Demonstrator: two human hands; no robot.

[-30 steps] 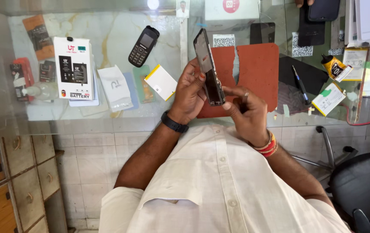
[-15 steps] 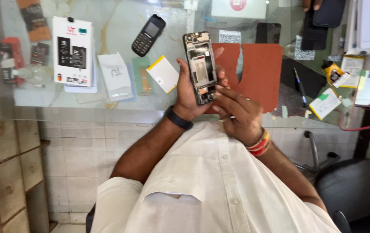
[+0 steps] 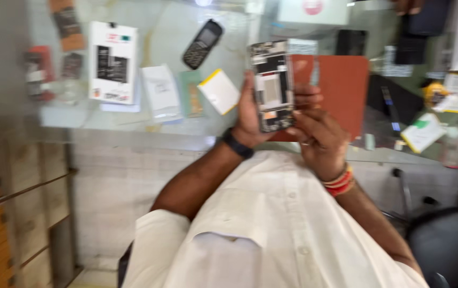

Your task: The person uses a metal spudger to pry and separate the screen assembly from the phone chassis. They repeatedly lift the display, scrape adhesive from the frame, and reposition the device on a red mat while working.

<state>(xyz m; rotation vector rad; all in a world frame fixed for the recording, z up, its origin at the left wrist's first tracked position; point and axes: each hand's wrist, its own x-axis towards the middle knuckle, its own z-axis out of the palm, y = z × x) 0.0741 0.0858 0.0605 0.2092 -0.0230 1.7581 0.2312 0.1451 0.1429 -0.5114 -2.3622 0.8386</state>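
The left hand (image 3: pixel 250 114) holds an opened smartphone (image 3: pixel 272 85) upright above the glass counter (image 3: pixel 154 122), its grip wrapped round the phone's lower left edge with the thumb along the side. The back cover is already off, so the bare frame, boards and a pale central panel face the camera. The right hand (image 3: pixel 317 136) closes its fingers on the phone's lower right corner, a ring showing on one finger; whether it pinches a small part or only steadies the body I cannot tell, as the picture is blurred. Judging from this, the opening is done and the work on the inner parts remains. The phone hangs in the air in front of a red-brown mat (image 3: pixel 346 85), clear of everything on the counter. To the left lie a white and yellow flat pack (image 3: pixel 218 90), a white pouch (image 3: pixel 160 93), a white box (image 3: pixel 112 61) and a dark keypad phone (image 3: pixel 202 36), all well apart from the hands. The counter's near edge runs just below the wrists, leaving open room over the mat.
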